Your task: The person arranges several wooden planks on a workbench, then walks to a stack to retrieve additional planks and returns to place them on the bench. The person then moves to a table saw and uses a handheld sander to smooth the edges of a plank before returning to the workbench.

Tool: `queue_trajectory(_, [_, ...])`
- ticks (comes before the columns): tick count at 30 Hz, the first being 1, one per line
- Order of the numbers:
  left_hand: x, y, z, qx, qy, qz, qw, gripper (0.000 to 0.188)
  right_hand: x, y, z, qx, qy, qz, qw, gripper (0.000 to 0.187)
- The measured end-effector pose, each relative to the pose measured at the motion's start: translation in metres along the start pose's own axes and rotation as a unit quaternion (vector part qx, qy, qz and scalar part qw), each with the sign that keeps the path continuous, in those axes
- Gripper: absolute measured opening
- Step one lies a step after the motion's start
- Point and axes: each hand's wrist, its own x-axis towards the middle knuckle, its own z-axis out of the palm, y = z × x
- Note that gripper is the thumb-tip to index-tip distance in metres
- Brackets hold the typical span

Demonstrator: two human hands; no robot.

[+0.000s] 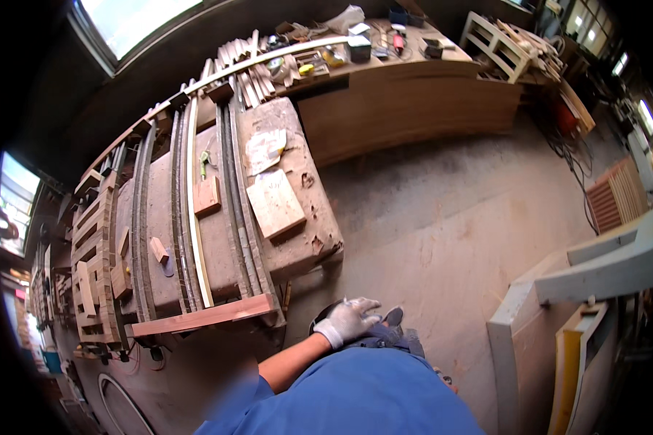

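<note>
Gloved left hand lies spread on a dark tool near the tabletop, steadying it; right hand unseen.

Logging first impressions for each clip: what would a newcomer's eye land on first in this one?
Probably the dusty workbench left of centre, laden with long wooden strips running lengthwise and a few flat wood blocks. Next, the gloved left hand low in the middle, fingers spread over a dark tool at the person's waist; the right hand is out of view. Behind, a cluttered wooden counter stands across the bare concrete floor.
</note>
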Motion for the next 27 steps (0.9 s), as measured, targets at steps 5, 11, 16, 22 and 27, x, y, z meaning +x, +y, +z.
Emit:
queue_trajectory(5, [0.061,0.047,0.012,0.005,-0.009,-0.003,1.000,0.041,0.023,-0.170,-0.019,0.039,0.002,-0.064,0.997,0.074])
queue_trajectory(11, [0.129,0.048,0.010,0.010,0.013,-0.064,0.998,0.036,0.092,-0.300,0.007,0.106,-0.040,-0.110,0.987,0.072])
queue_trajectory(16, [0.211,0.028,-0.014,-0.048,-0.001,-0.095,0.994,0.041,0.117,-0.368,0.038,0.036,-0.052,-0.115,0.991,0.068])
queue_trajectory(22, [0.312,-0.009,-0.072,-0.022,0.026,-0.067,0.997,0.044,0.103,-0.432,0.066,-0.136,0.017,-0.088,0.987,0.087])
queue_trajectory(27, [0.364,-0.029,-0.158,0.001,0.077,-0.100,0.992,0.045,0.119,-0.528,0.111,-0.193,0.029,-0.103,0.975,0.092])
